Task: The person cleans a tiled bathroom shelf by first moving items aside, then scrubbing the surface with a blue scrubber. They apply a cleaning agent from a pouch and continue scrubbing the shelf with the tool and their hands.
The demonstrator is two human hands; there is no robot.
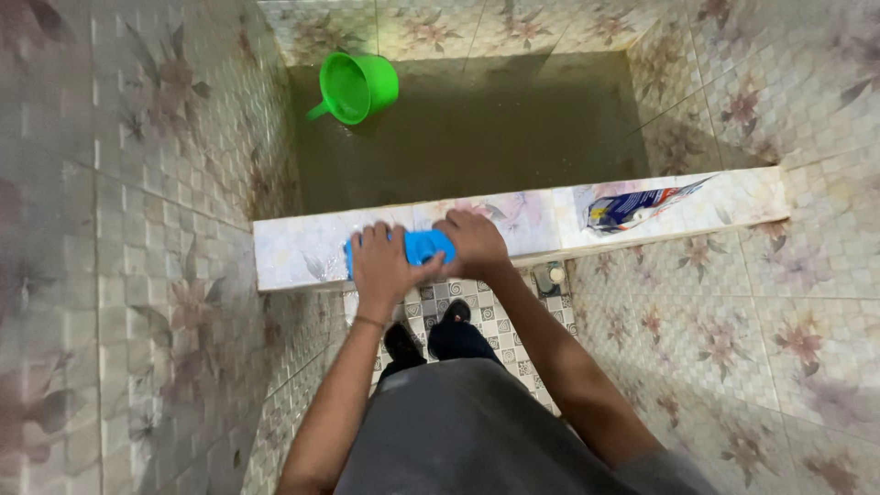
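Observation:
A blue scrub brush [423,246] lies on the tiled ledge [302,252] of a water tank. My left hand [380,264] presses on its left end, fingers curled over it. My right hand [472,243] covers its right end. Both hands grip the brush against the wet ledge top. Only the brush's middle shows between the hands.
A green plastic dipper [356,87] floats at the far left of the murky water [486,128] in the tank. A flattened blue-and-white sachet [632,205] lies on the ledge to the right. Floral-tiled walls close in on both sides. A small round drain cap [555,274] sits on the floor by the ledge.

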